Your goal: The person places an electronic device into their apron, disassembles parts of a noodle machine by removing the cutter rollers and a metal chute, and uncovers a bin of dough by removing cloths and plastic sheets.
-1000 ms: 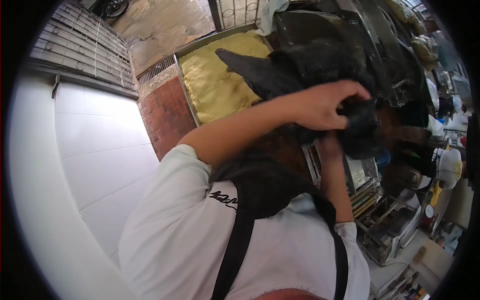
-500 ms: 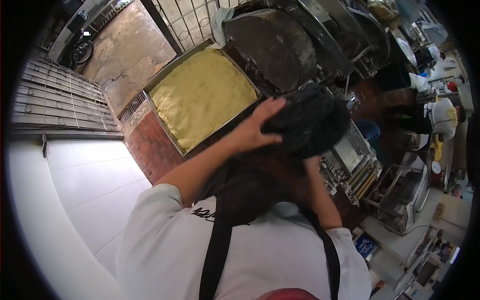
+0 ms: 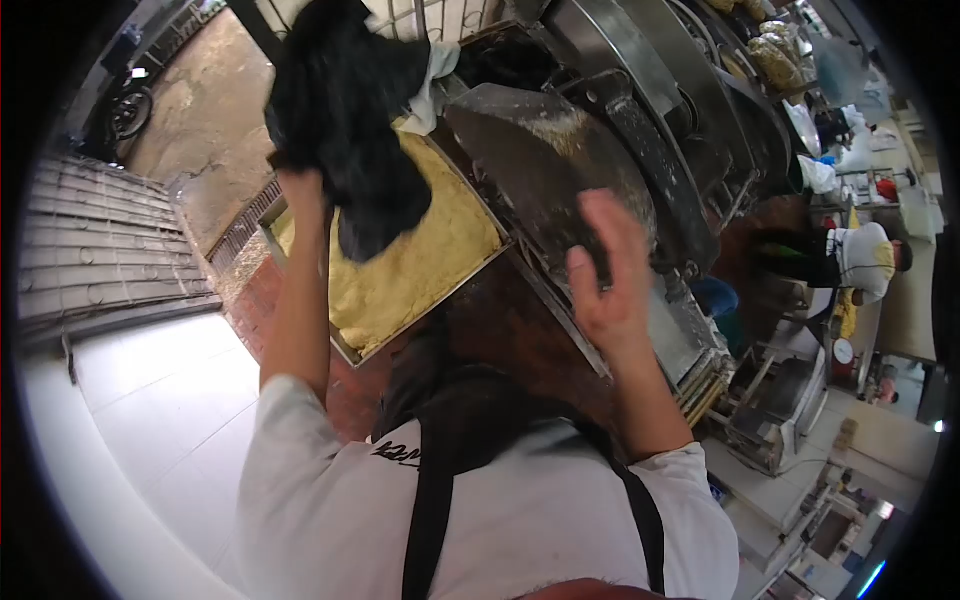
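Note:
A crumpled black sheet [image 3: 360,140], thin and plastic-like, hangs in the air over the far left part of a tray of dough. My left hand [image 3: 301,190] is closed on its lower left edge, the fingers partly hidden by the sheet. Pale yellow dough [image 3: 430,265] fills the rectangular metal tray [image 3: 432,304] beneath. My right hand [image 3: 615,285] is raised to the right of the tray, in front of a large dark round machine part [image 3: 560,150]. It is empty, slightly blurred, with its fingers apart.
Metal machinery [image 3: 640,60] stands at the upper right, with a whitish cloth [image 3: 432,88] by the tray's far corner. A blue bucket [image 3: 715,297] is at the right. Farther right, another person [image 3: 862,255] stands near work tables. A barred gate [image 3: 110,240] and white tiled wall [image 3: 160,400] lie left.
The black sheet has moved from right of the tray to above its far left, carried by my left hand. My right hand has come away from it, fingers spread.

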A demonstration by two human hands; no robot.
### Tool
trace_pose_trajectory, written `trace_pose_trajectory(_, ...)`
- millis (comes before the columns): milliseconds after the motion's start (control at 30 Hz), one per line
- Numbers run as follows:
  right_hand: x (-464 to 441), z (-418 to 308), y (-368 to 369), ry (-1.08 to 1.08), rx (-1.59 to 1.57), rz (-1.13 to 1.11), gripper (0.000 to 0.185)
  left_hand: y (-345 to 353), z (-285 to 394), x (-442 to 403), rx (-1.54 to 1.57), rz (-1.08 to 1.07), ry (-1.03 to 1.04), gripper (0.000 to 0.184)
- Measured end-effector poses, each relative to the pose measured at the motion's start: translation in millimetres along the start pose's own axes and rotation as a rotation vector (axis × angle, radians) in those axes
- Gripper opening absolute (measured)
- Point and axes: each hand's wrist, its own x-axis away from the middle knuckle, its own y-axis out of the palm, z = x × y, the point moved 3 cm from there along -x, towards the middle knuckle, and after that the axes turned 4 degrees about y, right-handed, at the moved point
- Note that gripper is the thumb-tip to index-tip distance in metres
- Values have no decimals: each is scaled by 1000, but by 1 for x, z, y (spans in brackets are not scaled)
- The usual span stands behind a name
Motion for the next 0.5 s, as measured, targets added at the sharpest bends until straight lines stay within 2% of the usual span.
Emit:
trace_pose_trajectory(33,-15,8,-3,-36,170,108,53,27,-26,-36,98,93,83,28)
trace_pose_trajectory(100,-31,22,8,101,358,71,61,126,-93,-95,-722,-212,361,18)
trace_pose_trajectory(133,-39,31,14,162,448,51,65,172,-62,-112,-795,-220,395,13)
trace_pose_trajectory(167,-43,36,18,183,493,38,67,216,-60,-123,-287,-90,188,18)
trace_pose_trajectory(200,-42,38,19,203,538,22,69,260,-59,-133,253,116,71,33)
trace_pose_trajectory(233,-40,39,20,223,578,6,71,301,-63,-140,181,91,148,43)
trace_pose_trajectory(267,-40,41,19,230,609,0,71,326,-41,-143,497,89,-5,44)
trace_pose_trajectory(367,-40,44,20,223,625,19,68,405,-46,-147,30,-58,355,43)
trace_pose_trajectory(467,-38,46,20,222,648,21,65,543,-173,-97,-312,-588,613,31)
trace_pose_trajectory(500,-38,47,19,216,653,21,65,520,-157,-81,-332,-761,533,33)
